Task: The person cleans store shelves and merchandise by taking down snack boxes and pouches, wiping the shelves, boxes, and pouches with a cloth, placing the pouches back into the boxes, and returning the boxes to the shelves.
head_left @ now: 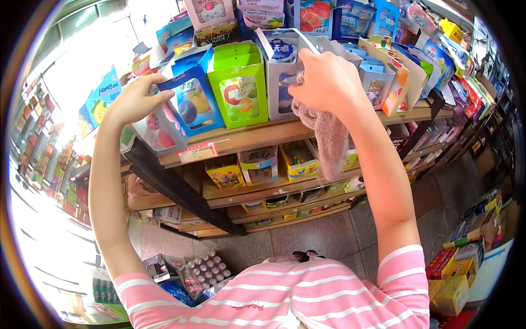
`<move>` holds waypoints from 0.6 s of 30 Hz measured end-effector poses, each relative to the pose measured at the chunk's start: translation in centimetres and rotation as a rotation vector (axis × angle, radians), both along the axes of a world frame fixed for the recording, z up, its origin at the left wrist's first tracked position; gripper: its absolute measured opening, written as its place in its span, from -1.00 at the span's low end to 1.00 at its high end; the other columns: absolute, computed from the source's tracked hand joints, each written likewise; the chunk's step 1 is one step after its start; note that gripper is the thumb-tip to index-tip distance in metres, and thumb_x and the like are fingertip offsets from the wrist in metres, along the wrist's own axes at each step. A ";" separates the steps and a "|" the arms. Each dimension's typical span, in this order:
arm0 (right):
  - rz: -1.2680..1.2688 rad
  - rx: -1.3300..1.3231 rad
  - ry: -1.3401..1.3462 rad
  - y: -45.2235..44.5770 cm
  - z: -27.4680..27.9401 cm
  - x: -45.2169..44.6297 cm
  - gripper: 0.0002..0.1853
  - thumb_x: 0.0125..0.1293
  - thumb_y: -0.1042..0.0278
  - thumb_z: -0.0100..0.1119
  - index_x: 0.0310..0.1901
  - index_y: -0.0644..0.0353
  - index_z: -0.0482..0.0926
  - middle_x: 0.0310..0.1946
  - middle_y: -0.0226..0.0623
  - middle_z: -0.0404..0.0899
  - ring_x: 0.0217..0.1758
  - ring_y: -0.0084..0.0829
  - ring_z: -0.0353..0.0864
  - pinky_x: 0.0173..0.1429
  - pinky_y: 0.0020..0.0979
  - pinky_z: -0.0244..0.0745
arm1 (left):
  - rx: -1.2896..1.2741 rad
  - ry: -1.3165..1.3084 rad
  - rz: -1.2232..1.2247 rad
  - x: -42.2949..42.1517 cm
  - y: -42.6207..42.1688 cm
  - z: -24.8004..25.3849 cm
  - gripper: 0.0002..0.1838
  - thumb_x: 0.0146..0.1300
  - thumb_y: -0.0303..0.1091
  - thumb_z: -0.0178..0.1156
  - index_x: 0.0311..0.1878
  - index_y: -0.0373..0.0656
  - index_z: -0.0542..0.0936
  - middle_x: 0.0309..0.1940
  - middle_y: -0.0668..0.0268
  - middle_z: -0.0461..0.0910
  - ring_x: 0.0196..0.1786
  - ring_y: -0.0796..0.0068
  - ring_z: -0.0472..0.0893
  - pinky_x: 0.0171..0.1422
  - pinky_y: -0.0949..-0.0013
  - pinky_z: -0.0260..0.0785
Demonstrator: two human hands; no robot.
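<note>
My right hand (329, 82) is closed around a fuzzy, dusty-pink cloth (331, 140), which hangs down in front of the shelf edge. That hand is at the open white box (280, 82) with a window front. My left hand (134, 101) is curled over the top of a pink-and-white box (159, 131) at the shelf's left end, thumb in front and fingers partly hidden behind. Right beside it stands a blue box (193, 104) with fruit pictures. Between my hands is a bright green box (239, 90), its top flap up.
More packets (353, 22) crowd the row behind. Lower wooden shelves (263, 192) hold small boxes, with a dark metal post (175, 189) at the left. Canned drinks (208, 271) lie on the floor to the left, and stacked cartons (452, 293) stand at right.
</note>
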State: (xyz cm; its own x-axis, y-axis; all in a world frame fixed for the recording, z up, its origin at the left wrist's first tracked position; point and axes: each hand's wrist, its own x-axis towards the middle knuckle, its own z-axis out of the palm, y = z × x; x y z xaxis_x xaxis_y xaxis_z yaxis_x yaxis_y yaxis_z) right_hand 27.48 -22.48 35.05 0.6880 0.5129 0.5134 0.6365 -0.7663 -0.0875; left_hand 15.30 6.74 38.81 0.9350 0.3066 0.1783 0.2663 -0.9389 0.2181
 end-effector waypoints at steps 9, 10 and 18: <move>0.045 0.018 -0.067 1.0 -0.9 0.0 -0.48 -0.05 0.23 0.17 0.00 0.21 0.38 -0.42 -0.02 0.60 -0.30 -0.06 0.60 -0.19 -0.15 0.50 | 0.222 -0.122 -0.060 -0.9 -1.6 -1.7 -0.37 0.18 0.09 0.10 0.14 -0.23 0.37 -0.13 -0.01 0.54 -0.08 0.14 0.55 -0.02 0.26 0.36; 0.042 0.049 -0.062 0.5 -0.8 -0.8 -0.34 -0.06 0.22 0.18 0.15 0.16 0.28 -0.46 -0.03 0.60 -0.33 -0.06 0.60 -0.21 -0.15 0.50 | 0.198 -0.166 -0.068 -0.8 -1.7 -2.0 -0.37 0.18 0.12 0.09 0.10 -0.25 0.40 -0.14 -0.01 0.55 -0.04 0.10 0.54 0.01 0.22 0.35; 0.478 0.477 -0.019 -0.6 -4.0 -4.4 -0.74 -0.06 0.36 0.20 -0.30 0.18 0.40 -0.67 -0.13 0.40 -0.57 -0.10 0.46 -0.45 -0.25 0.32 | 0.386 -0.639 0.006 1.7 -0.1 -5.4 -0.25 -0.13 0.44 0.13 -0.45 -0.23 0.58 -0.68 0.13 0.54 -0.53 0.17 0.60 -0.38 0.23 0.45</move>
State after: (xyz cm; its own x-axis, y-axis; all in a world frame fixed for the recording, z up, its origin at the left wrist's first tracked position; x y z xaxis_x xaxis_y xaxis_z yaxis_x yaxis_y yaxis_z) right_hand 23.12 -23.03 31.05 0.4308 0.4728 0.7687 0.9005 -0.2806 -0.3321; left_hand 16.97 6.66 33.44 0.6114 0.1166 0.7827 0.2034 -0.9790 -0.0130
